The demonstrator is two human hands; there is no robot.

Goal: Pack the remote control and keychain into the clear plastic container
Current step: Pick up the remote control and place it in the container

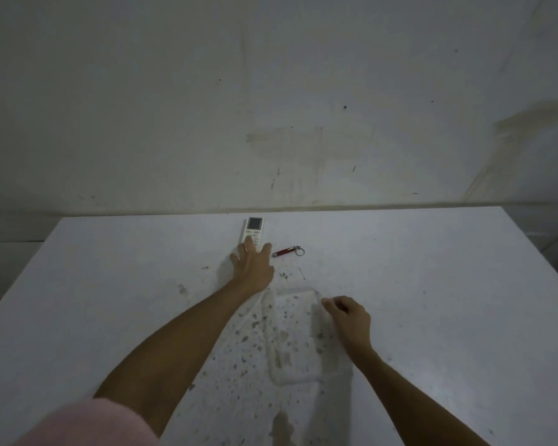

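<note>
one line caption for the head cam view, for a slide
Left hand reaches onto the white remote control while the right hand steadies the clear plastic container; the red keychain lies beside.

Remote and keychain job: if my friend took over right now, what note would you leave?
Left hand: reaching far out, fingers spread over the near end of the remote control, not yet lifted.
Right hand: fingers curled at the right rim of the clear plastic container, which sits open near the person.
Keychain: lying on the table, right of the remote, untouched.
Done: nothing packed.
Left: put the remote, then the keychain, into the container.
</note>
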